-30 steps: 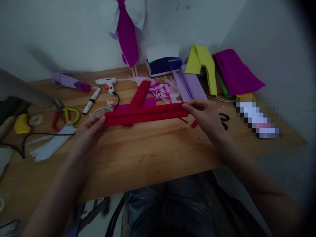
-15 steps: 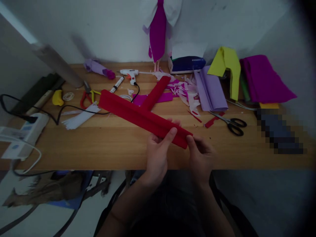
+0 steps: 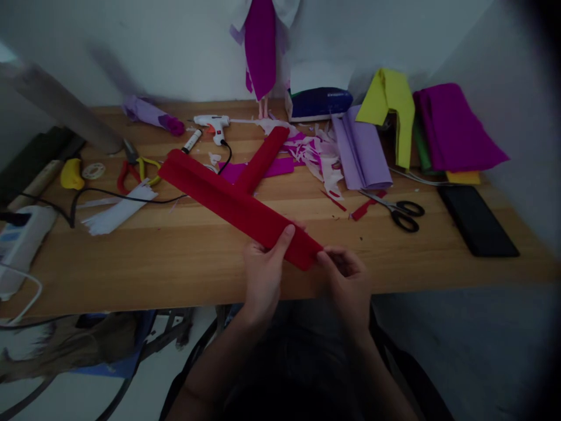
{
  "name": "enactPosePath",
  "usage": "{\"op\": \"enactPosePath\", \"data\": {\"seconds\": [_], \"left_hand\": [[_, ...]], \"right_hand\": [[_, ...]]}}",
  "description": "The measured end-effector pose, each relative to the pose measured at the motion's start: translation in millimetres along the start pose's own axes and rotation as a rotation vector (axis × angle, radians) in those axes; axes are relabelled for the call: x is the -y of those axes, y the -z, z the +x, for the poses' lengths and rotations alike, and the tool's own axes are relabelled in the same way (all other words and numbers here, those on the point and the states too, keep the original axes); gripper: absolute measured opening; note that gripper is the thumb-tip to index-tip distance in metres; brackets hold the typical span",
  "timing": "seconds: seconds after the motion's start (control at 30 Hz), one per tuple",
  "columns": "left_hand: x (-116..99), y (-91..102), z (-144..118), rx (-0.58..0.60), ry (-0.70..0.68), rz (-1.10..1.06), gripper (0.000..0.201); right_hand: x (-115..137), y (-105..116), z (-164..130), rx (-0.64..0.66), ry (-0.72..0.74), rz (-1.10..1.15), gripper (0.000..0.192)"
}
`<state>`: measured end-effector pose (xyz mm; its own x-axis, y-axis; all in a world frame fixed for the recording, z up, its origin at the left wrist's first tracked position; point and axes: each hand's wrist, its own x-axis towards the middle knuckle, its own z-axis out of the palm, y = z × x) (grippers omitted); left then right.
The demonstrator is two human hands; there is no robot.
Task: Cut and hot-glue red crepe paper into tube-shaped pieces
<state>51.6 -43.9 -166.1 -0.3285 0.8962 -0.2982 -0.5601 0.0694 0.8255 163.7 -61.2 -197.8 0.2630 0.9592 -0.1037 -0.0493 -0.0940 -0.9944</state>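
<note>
Red folded strip [image 3: 234, 204] is held above the front half of the tabletop [image 3: 197, 269], between the two hands and the clutter toward the back edge. Both forearms reach in from beyond the front edge, wrists just over it and close together. The left hand [image 3: 265, 272] is upright under the strip's lower part, its thumb laid flat across the upper face and its other fingers mostly hidden behind; that grip is narrow, with the red material between thumb and fingers. The right hand [image 3: 348, 280] is just beside it, turned inward with fingers curled, its grip pinched on the near end's corner (thumb and fingertip almost meeting there).

The long axis slants: the far end points toward the tabletop's back left corner, the near end toward the front edge and rightward. A lengthwise fold runs along the strip.

Beyond it lies a second red piece [image 3: 265, 158], its far end aimed toward the back edge and somewhat right, its near end hidden by the strip. Scissors [image 3: 391, 206] rest to the right, handles facing the right edge, and a black phone [image 3: 477, 221] lies farther that way. Pliers [image 3: 131, 153] sit toward the left edge.
</note>
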Motion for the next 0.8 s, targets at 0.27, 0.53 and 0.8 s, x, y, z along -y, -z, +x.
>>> {"op": "enactPosePath", "data": {"seconds": [0.27, 0.53, 0.8], "left_hand": [[-13, 46.0, 7, 0.187, 0.346, 0.265, 0.024], [-1, 43.9, 14, 0.372, 0.556, 0.356, 0.035], [-6, 19.4, -3, 0.526, 0.678, 0.358, 0.024]], "right_hand": [[0, 143, 72, -0.292, 0.43, -0.612, 0.03], [26, 206, 143, -0.196, 0.361, -1.243, 0.036], [41, 91, 65, 0.392, 0.289, -0.66, 0.039]]}}
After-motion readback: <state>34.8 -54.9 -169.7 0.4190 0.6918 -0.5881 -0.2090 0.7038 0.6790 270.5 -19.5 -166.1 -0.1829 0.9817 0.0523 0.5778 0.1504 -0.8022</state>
